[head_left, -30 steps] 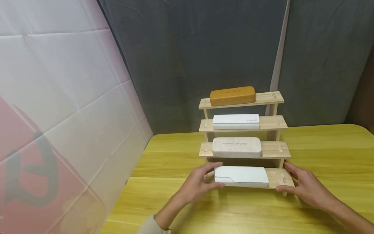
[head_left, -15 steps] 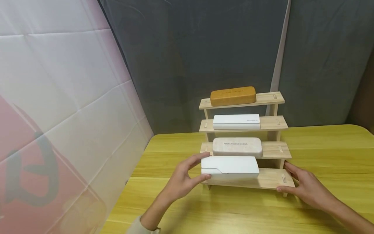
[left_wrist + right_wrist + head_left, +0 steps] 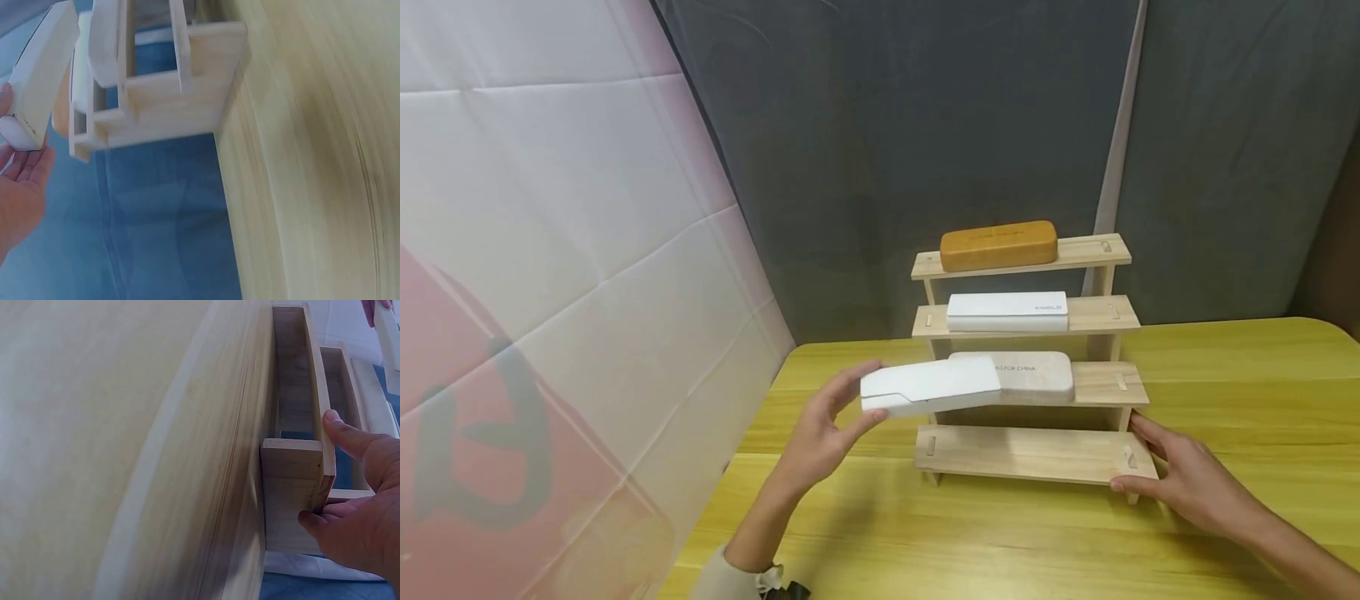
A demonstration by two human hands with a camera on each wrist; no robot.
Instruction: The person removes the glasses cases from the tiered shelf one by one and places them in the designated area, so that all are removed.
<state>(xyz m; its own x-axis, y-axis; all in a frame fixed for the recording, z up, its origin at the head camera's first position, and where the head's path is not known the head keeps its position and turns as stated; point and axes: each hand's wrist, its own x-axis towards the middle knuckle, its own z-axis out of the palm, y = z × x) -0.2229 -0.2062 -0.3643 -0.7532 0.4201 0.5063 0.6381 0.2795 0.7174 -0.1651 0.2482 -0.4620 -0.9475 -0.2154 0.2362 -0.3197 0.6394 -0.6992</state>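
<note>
My left hand (image 3: 817, 433) pinches the left end of a white glasses case (image 3: 928, 383) in the air, left of a stepped wooden display stand (image 3: 1030, 454). In the head view this case overlaps a cream glasses case (image 3: 1037, 377) on the second step up. The left wrist view shows the held white case (image 3: 45, 72) tilted, with fingers under its end. At the lowest step's right end, my right hand (image 3: 1187, 479) grips the board, thumb on its front edge, as the right wrist view shows with the thumb on the board (image 3: 322, 394).
Another white glasses case (image 3: 1007, 312) lies on the third step, and an orange-brown one (image 3: 998, 246) on the top step. The stand rests on a yellow wood-grain table (image 3: 850, 367). Behind hangs a dark grey curtain (image 3: 887, 167); a white printed cloth (image 3: 550, 208) hangs at left.
The left hand has lifted the white glasses case off the lowest step and carried it up and to the left. The right hand and the stand have stayed in place.
</note>
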